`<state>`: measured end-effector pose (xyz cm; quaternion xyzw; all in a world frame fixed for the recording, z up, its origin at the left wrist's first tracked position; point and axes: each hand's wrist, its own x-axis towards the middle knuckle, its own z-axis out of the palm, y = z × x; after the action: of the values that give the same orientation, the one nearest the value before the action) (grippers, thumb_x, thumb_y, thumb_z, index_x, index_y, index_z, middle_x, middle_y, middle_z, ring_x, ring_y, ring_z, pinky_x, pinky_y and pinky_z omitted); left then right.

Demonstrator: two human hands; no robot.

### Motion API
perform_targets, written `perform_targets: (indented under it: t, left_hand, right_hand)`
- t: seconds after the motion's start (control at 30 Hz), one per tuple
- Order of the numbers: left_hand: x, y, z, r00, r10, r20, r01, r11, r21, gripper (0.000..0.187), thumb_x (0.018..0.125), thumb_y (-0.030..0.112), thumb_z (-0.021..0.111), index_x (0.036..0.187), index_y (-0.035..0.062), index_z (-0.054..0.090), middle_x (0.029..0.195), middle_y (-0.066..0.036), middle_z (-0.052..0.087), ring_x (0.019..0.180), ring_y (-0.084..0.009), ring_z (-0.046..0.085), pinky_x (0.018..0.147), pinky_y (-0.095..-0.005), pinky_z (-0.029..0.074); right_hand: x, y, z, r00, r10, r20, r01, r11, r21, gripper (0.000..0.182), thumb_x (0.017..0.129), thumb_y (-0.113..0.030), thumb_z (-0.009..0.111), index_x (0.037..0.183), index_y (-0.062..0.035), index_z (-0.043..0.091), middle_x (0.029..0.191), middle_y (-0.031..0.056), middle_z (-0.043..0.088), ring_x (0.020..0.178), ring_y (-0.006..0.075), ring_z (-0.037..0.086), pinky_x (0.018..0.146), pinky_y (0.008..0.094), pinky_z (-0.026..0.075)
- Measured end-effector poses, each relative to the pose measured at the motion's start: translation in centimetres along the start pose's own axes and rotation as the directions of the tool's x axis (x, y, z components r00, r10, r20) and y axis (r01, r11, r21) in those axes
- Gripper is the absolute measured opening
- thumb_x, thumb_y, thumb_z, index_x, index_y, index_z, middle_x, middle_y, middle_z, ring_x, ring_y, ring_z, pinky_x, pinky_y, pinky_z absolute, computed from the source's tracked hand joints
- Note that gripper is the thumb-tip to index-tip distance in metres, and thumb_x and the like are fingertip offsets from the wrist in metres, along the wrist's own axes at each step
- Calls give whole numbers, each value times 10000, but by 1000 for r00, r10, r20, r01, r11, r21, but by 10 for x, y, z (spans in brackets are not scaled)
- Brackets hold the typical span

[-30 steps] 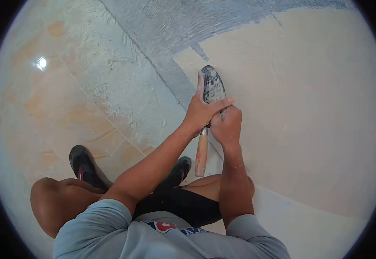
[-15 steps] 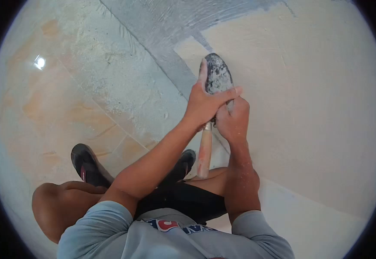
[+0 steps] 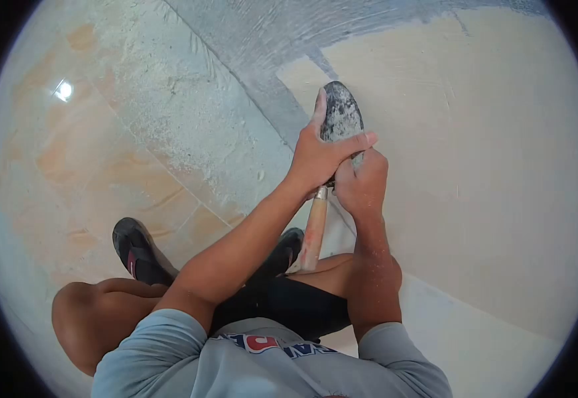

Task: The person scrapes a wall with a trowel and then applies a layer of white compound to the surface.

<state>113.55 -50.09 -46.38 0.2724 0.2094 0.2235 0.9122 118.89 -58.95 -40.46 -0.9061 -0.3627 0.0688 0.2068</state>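
Note:
A round-ended trowel [image 3: 343, 121], its dark oval blade smeared with whitish plaster, is held in front of the pale coated surface. Its wooden handle [image 3: 313, 235], stained reddish, points down towards my body. My left hand [image 3: 322, 154] grips across the blade, one finger stretched along its left edge and the thumb over its right side. Close against it, my right hand [image 3: 363, 180] is curled into a fist at the lower right edge of the blade. The inner sides of the right fingers are hidden.
A cream-coated surface [image 3: 474, 172] spreads to the right, with bare grey surface [image 3: 249, 40] above it. Tiled floor [image 3: 129, 192] on the left carries a strip of white powder [image 3: 176, 113]. My dark shoes [image 3: 139, 249] and bent knees are below.
Both hands and the trowel have shifted very slightly right in the view, along with the surroundings. The grip looks the same.

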Motion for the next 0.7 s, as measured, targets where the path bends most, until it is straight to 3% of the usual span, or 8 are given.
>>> perform_targets:
  t: [0.1, 0.13, 0.27, 0.4, 0.5, 0.57, 0.6, 0.7]
  left_hand:
    - [1, -9, 4, 995, 99, -21, -97, 992, 83, 1235, 758, 258, 914, 1603, -108, 91, 1224, -184, 669, 1017, -184, 661, 908, -296, 548]
    - [3, -13, 5, 993, 116, -20, -116, 993, -21, 1235, 757, 261, 917, 1602, -110, 97, 1233, -183, 666, 1021, -182, 660, 908, -293, 548]
    - [0, -6, 3, 1000, -5, -5, 5, 1000, 3, 1256, 741, 281, 929, 1600, -113, 102, 1233, -182, 664, 1030, -181, 656, 913, -290, 543]
    - [6, -6, 7, 989, 142, -47, -137, 986, 96, 1232, 765, 262, 911, 1599, -117, 87, 1153, -165, 680, 971, -166, 654, 863, -293, 554]
    - [5, -3, 1, 999, 36, 7, -36, 998, -50, 1171, 798, 225, 888, 1602, -109, 106, 1069, -132, 694, 910, -146, 647, 839, -278, 550]
    - [-1, 1, 4, 999, 38, -7, -37, 994, 103, 1143, 806, 214, 880, 1602, -108, 127, 1058, -113, 682, 895, -143, 640, 821, -269, 549]
    - [2, -7, 7, 992, 121, -43, -118, 990, 73, 1132, 807, 214, 881, 1603, -101, 141, 1067, -106, 675, 897, -145, 637, 819, -268, 547]
    - [5, -3, 4, 997, 61, -46, -60, 998, 36, 1142, 804, 217, 883, 1609, -92, 135, 1108, -117, 668, 926, -152, 638, 829, -270, 545]
  right_hand:
    - [0, 0, 1, 1000, -16, -18, 16, 999, 30, 208, 866, -98, 590, 896, 96, 657, 769, 273, 680, 725, 395, 699, 675, 445, 521]
    - [3, -2, 2, 998, -50, -26, 51, 997, 50, 209, 863, -96, 591, 909, 97, 656, 766, 272, 678, 725, 398, 697, 676, 447, 521]
    - [2, 5, 1, 1000, -23, -3, 23, 1000, -18, 200, 858, -94, 604, 910, 93, 651, 784, 285, 676, 742, 434, 690, 678, 463, 520]
    - [7, -4, 0, 998, -54, -37, 57, 996, 73, 201, 861, -108, 608, 886, 89, 642, 776, 301, 658, 742, 470, 671, 668, 484, 515]
    - [2, 7, 3, 998, -62, -30, 62, 998, 18, 203, 855, -114, 609, 891, 82, 649, 766, 306, 652, 754, 473, 677, 668, 494, 517]
    - [0, 2, 2, 996, -81, -48, 82, 996, 35, 206, 852, -121, 610, 882, 78, 649, 766, 309, 651, 765, 485, 672, 672, 505, 517]
    - [1, 2, 2, 994, -92, -55, 96, 993, 68, 213, 859, -128, 603, 881, 80, 643, 766, 311, 648, 768, 500, 662, 675, 513, 516]
    - [7, -1, 5, 996, -83, -34, 83, 996, 25, 208, 860, -125, 596, 878, 78, 639, 764, 308, 649, 753, 499, 660, 669, 516, 517]
